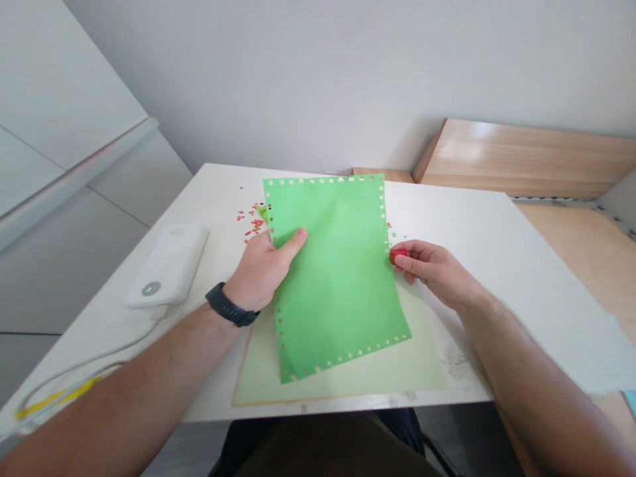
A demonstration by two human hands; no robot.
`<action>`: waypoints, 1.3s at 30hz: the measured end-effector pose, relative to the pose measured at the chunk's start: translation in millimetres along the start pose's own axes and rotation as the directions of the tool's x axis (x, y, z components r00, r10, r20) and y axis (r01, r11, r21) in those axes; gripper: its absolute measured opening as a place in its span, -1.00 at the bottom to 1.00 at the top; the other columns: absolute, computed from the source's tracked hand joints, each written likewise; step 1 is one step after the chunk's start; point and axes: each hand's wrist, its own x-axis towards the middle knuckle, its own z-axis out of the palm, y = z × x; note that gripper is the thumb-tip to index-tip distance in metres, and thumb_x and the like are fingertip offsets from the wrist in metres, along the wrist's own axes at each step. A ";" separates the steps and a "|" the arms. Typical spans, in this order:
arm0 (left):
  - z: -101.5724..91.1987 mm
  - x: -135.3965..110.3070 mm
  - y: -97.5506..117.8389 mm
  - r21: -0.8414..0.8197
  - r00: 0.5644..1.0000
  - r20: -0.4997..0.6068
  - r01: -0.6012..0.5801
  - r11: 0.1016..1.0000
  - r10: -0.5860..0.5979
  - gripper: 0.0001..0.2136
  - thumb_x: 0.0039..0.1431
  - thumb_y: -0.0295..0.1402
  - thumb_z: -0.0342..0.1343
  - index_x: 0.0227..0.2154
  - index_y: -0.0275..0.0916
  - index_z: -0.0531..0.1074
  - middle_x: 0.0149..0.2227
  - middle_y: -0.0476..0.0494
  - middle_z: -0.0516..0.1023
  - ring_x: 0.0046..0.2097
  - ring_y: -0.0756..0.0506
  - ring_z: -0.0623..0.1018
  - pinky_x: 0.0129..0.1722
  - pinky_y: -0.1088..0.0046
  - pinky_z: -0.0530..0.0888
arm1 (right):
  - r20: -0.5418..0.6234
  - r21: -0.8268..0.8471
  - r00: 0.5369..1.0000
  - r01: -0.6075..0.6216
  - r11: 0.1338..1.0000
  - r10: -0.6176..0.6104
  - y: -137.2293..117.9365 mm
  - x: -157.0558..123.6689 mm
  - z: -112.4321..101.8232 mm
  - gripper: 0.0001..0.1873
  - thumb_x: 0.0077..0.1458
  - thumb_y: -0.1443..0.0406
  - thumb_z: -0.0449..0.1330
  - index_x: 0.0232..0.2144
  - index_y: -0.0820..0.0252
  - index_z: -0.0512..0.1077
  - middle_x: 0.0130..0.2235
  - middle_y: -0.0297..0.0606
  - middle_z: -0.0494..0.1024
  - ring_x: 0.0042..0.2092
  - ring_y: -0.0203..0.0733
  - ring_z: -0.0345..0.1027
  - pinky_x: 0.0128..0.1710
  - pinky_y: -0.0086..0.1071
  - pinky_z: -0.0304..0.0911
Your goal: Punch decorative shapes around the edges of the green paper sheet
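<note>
Green paper sheet [338, 285] lay partly over a pale green board [397, 364] on a white table [462, 225], and we saw small holes along all four edges, so this edging looked finished as far as we could judge. Our left hand [258, 271] clamped the sheet between thumb and fingers. Our right hand [437, 268] pinched a small red object [398, 256] just beside the sheet's right edge. Red paper bits [254, 226] lay scattered near the top left corner.

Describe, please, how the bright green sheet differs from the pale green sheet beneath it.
The bright green sheet is vivid, edged with punched holes; the pale green sheet is washed-out, no holes showing. The bright green sheet is lifted in the left hand; the pale one lies flat on the white table. Both are rectangular.
</note>
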 end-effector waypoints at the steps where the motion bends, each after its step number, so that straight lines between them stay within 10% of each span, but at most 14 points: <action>1: -0.1 -0.1 0.1 0.001 1.000 0.003 0.003 1.000 -0.003 -0.54 0.22 -0.06 0.31 0.11 -0.17 0.59 0.13 -0.19 0.65 0.15 -0.30 0.61 0.29 0.05 0.47 | -0.001 -0.003 1.000 0.000 1.000 0.000 0.1 0.0 -0.1 -0.61 0.06 0.08 0.49 -0.13 0.15 0.61 -0.22 -0.25 0.57 -0.31 -0.26 0.29 -0.34 -0.31 0.19; 39: 2.8 -3.4 2.5 -0.020 0.999 -0.012 0.029 0.999 -0.030 -0.53 0.21 -0.07 0.35 0.11 -0.18 0.60 0.05 -0.19 0.70 0.11 -0.32 0.64 0.23 0.06 0.52 | 0.059 -0.015 0.997 -0.039 0.999 0.040 -2.6 -3.6 3.3 -0.63 -0.03 0.15 0.55 -0.18 0.12 0.60 -0.19 -0.27 0.62 -0.22 -0.20 0.40 -0.17 -0.27 0.26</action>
